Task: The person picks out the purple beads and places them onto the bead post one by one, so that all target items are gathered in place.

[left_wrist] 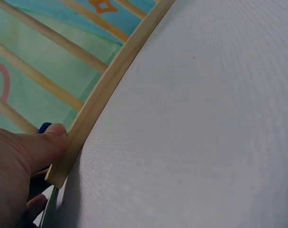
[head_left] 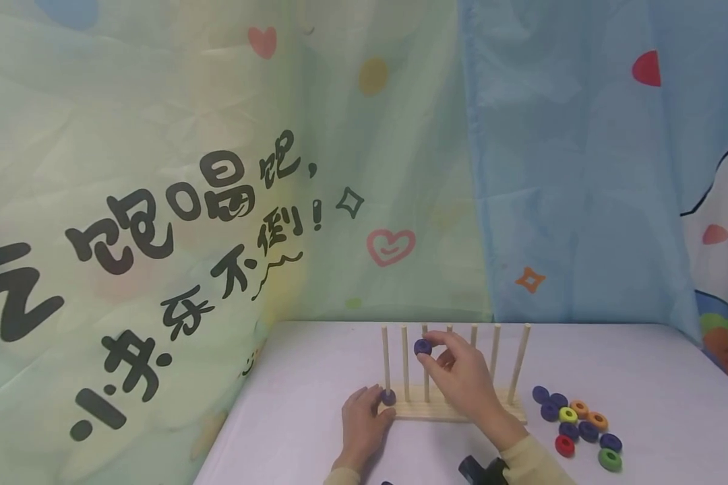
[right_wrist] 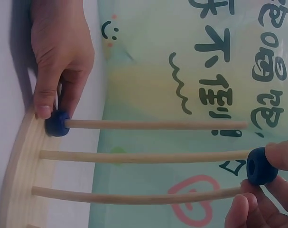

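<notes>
Currently, at the lower middle of the head view, a wooden rack [head_left: 431, 410] with seven upright pegs [head_left: 427, 380], set on a white table [head_left: 303, 377]. Around the leftmost peg, down at the base, one blue bead [head_left: 388, 398]. Toward the lower right of the frame, loose on the table, a cluster of beads [head_left: 569, 432]: six blue, two orange, one yellow, one red, one green.

In the right hand [head_left: 461, 377], a second blue bead [head_left: 422, 347], pinched between thumb and index finger and held up near the peg tops; cannot tell whether touching a peg. In the left hand [head_left: 364, 417], the left end of the rack, gripped between thumb and fingers.

From the left wrist, at the lower left, thumb pressed to the rack's front edge, with only a sliver of blue behind it. From the right wrist, at the right edge, a clear look at the hole of the held bead, facing left; at the upper left, left fingertips right by the bead on its peg. Loose beads visible only from the head.
</notes>
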`<state>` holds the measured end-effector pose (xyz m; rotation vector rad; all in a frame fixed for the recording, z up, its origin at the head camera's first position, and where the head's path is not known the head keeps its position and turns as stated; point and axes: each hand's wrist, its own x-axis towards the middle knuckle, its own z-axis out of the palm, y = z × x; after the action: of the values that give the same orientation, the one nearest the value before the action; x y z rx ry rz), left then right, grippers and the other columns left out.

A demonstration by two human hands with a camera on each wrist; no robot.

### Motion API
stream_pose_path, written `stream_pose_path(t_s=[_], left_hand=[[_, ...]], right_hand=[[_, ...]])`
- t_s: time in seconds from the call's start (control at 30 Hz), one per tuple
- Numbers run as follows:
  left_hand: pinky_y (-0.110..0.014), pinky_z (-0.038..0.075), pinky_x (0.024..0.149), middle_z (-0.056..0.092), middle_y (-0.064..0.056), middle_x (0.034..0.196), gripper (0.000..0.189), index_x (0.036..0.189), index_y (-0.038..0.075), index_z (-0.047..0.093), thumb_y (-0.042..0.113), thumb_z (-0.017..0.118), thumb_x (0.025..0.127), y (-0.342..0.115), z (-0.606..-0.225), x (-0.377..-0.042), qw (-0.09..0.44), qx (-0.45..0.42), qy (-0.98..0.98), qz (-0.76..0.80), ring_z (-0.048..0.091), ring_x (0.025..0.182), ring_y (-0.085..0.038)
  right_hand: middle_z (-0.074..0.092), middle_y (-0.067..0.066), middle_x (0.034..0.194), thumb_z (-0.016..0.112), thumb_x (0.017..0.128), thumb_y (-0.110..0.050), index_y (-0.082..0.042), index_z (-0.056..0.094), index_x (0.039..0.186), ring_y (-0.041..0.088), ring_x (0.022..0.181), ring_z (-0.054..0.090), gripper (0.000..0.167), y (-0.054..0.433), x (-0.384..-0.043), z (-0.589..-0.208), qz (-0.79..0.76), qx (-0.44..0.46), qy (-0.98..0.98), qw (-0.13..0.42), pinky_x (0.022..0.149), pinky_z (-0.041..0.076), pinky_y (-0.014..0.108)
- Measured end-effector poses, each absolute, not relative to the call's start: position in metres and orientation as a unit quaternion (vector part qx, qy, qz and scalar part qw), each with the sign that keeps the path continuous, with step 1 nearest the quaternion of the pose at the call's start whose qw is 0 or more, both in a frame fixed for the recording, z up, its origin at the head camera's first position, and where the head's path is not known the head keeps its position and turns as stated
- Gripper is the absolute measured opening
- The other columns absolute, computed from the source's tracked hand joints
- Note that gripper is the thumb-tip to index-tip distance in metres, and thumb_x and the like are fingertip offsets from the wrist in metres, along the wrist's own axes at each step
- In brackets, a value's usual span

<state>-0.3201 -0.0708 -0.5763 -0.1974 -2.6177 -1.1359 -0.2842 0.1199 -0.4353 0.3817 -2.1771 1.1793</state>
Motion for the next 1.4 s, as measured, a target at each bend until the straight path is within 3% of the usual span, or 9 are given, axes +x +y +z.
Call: stream_pose_path(t_s=[0.37,0.97,1.4], left_hand=[[-0.057,0.032,0.109,0.067,-0.004,0.126,0.042,0.118,0.014,0.068,0.026,0.078,0.079,-0.07,-0.575,-0.32,0.141,-0.072,-0.907,-0.39,0.053,0.125,-0.031],[-0.058,0.032,0.109,0.067,-0.005,0.125,0.044,0.12,0.01,0.068,0.026,0.077,0.08,-0.069,-0.575,-0.321,0.139,-0.072,-0.904,-0.397,0.053,0.125,-0.032],[-0.059,0.032,0.109,0.067,-0.006,0.125,0.043,0.118,0.012,0.069,0.027,0.078,0.078,-0.071,-0.572,-0.318,0.145,-0.073,-0.901,-0.402,0.053,0.124,-0.033]], right_hand=[[0.068,-0.002,0.098,0.076,0.084,-0.013,-0.011,0.067,0.115,0.004,0.065,0.056,0.033,0.117,-0.29,-0.418,0.428,0.155,-0.831,0.319,0.057,0.05,0.022],[0.068,0.0,0.093,0.077,0.083,-0.013,-0.011,0.07,0.111,0.005,0.061,0.058,0.028,0.103,-0.303,-0.406,0.454,0.168,-0.822,0.298,0.052,0.05,0.022],[0.07,0.002,0.111,0.071,0.089,-0.018,-0.011,0.066,0.122,0.007,0.067,0.06,0.035,0.09,-0.31,-0.398,0.448,0.172,-0.841,0.25,0.054,0.05,0.023]])
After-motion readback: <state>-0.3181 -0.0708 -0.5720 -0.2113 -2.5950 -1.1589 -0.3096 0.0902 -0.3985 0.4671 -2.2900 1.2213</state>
